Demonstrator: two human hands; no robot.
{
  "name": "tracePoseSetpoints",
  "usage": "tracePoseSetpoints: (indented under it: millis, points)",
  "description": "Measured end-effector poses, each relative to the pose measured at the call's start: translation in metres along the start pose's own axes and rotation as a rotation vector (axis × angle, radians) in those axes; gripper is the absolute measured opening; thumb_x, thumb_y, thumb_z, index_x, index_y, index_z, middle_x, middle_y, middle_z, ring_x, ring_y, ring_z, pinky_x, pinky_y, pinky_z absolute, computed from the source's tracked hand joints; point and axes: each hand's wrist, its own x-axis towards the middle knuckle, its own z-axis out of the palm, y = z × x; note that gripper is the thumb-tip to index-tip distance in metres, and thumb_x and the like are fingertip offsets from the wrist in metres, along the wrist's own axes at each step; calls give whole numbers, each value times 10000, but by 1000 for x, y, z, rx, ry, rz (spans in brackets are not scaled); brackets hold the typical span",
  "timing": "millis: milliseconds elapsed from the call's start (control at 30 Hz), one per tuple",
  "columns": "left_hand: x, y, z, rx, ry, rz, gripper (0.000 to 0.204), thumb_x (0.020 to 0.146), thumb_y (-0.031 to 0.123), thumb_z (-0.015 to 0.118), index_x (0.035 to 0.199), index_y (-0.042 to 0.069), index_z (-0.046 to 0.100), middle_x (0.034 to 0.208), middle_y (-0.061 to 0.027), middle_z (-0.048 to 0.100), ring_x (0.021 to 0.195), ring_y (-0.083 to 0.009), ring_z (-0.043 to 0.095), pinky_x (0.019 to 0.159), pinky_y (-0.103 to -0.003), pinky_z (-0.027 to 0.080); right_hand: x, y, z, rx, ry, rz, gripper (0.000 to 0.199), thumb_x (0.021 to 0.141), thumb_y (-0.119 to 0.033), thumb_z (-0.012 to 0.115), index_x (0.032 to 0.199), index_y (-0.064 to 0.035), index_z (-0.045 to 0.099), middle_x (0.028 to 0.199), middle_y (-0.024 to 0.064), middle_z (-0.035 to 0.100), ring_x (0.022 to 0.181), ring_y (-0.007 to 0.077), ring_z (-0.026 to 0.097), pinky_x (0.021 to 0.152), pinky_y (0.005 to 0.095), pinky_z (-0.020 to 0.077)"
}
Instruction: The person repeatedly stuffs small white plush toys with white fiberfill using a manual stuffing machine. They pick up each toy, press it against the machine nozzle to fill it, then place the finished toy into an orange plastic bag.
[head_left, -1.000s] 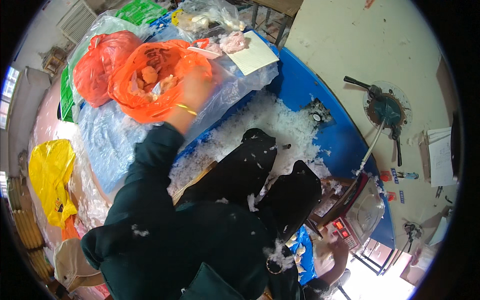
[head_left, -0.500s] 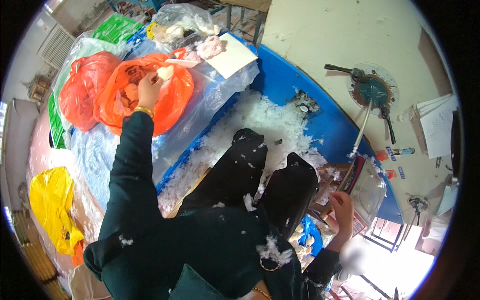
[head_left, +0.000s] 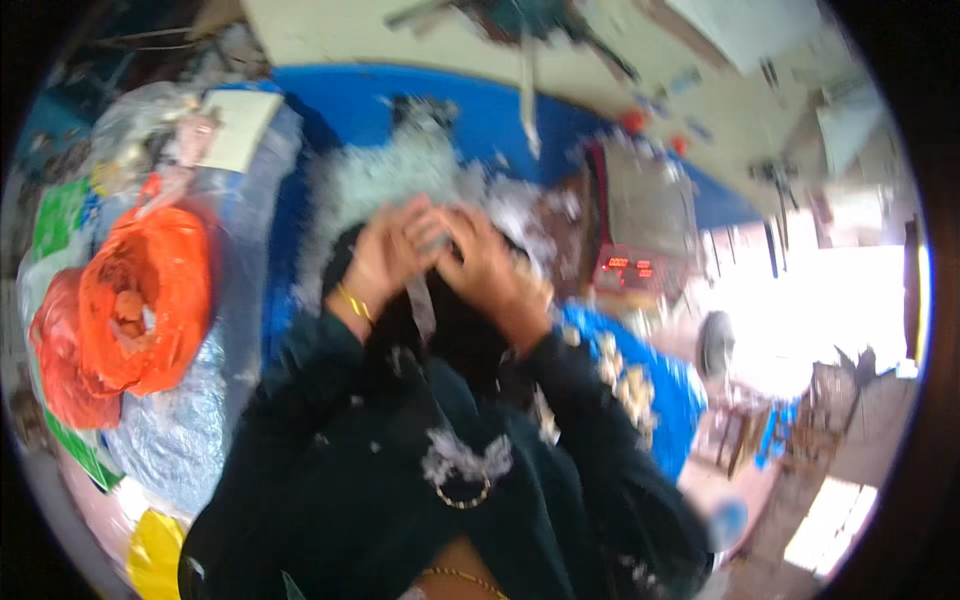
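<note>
Over my dark-clothed lap, my left hand (head_left: 388,250) and my right hand (head_left: 488,272) meet with their fingertips together. Their fingers look closed on a small thing, but blur and the fingers hide what it is. A thin whitish strip (head_left: 422,308) shows just below them; whether it is held or lies on my clothing I cannot tell. White fluff (head_left: 375,175) spreads over the blue surface beyond my hands. To the left, an open orange plastic bag (head_left: 190,300) holds small orange-pink pieces (head_left: 130,308).
A tied red bag (head_left: 58,350) leans by the orange one on plastic sheeting (head_left: 170,445). A pale pad (head_left: 240,125) lies behind. On the right are a digital scale (head_left: 640,205) with a red display and a blue bag (head_left: 672,400) holding pale pieces (head_left: 628,390).
My left hand has left the orange bag and come to my lap. My right hand has moved in from beside the scale to meet it. The view has turned to the right.
</note>
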Motion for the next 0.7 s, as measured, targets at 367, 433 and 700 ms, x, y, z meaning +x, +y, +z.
tracePoseSetpoints:
  millis: [367,433,700]
  points:
    - [79,-97,27,2072,-280,654,308,841,217,638,1092,40,615,1166,-127,592,1110,-296,540,942,-394,430,-153,95,-26,446,226,689,426,950,-305,524,1281,-38,498,1225,147,545,1156,253,501,977,339,390]
    - [67,-97,49,2147,-353,720,327,831,214,645,1110,48,605,1183,-114,583,1137,-303,525,965,-423,410,-198,116,-15,555,235,866,372,952,-297,533,1205,-26,558,1099,118,625,1014,230,578,903,333,441]
    - [46,-102,52,2207,-630,413,214,827,135,550,994,87,674,1105,-45,653,1122,-215,562,1083,-430,273,-266,231,52,124,22,1179,241,839,-216,588,941,-12,665,902,200,668,912,357,631,802,420,499]
